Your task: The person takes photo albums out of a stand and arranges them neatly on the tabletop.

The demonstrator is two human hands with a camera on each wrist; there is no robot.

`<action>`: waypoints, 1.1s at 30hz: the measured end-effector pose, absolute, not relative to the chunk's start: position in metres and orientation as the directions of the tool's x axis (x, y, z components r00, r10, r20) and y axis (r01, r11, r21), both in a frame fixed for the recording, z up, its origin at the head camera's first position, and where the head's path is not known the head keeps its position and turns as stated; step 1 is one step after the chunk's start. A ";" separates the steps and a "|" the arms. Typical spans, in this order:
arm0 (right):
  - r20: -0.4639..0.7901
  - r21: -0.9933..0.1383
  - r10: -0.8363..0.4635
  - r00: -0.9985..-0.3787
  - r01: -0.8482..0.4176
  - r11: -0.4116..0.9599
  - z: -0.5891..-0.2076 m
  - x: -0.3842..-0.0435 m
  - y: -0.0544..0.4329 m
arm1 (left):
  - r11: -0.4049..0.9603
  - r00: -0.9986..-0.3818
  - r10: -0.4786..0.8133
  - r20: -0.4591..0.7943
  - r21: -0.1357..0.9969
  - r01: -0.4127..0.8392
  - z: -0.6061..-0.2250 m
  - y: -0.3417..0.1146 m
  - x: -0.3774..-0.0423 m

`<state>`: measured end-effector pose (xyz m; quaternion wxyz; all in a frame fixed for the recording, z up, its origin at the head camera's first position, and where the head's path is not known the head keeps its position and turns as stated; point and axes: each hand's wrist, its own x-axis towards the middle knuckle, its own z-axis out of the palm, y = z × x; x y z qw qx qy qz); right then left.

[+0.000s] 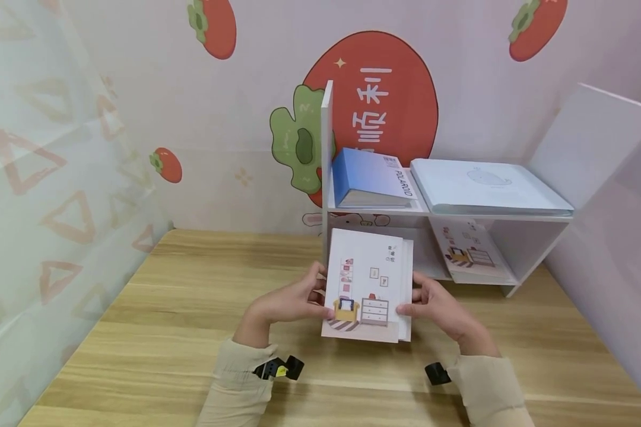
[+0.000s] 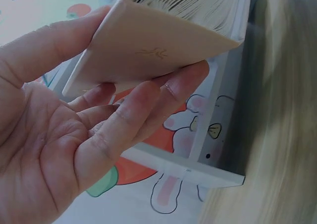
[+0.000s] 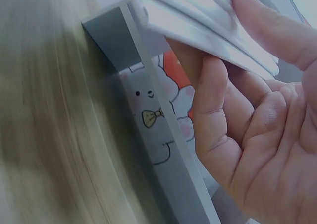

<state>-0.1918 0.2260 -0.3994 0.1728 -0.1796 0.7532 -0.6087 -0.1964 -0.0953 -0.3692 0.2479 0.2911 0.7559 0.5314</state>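
A white photo album point(image 1: 367, 255) with a printed armchair and dresser is held in front of a small white shelf point(image 1: 326, 118). My left hand point(image 1: 294, 299) grips its left side, thumb on the cover and fingers beneath. On the right side, my right hand point(image 1: 442, 307) grips it the same way. A second white edge point(image 1: 407, 290) sticks out to the right under the cover. The left wrist view shows the album's thick wavy pages point(image 2: 193, 6) between its covers. In the right wrist view, layered white edges point(image 3: 208, 30) lie between thumb and fingers.
On the shelf's upper board lie a blue POLAROID album point(image 1: 376, 178) and a pale blue album point(image 1: 491, 184). A similar printed album point(image 1: 470, 252) leans in the lower right compartment. A tall white panel point(image 1: 593, 142) slants at the right. Beneath everything is a wooden table point(image 1: 192, 308).
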 end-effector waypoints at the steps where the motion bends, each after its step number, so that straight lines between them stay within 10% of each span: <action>1: -0.037 -0.979 -0.483 -0.875 -0.065 0.193 -0.399 -0.192 0.224 | 0.266 -0.707 0.704 -0.064 0.947 0.179 -0.368 -0.097 -0.196; 33: -0.038 -0.986 -0.468 -0.883 -0.043 0.162 -0.394 -0.183 0.170 | 0.320 -0.722 0.688 -0.069 0.922 0.217 -0.350 -0.149 -0.183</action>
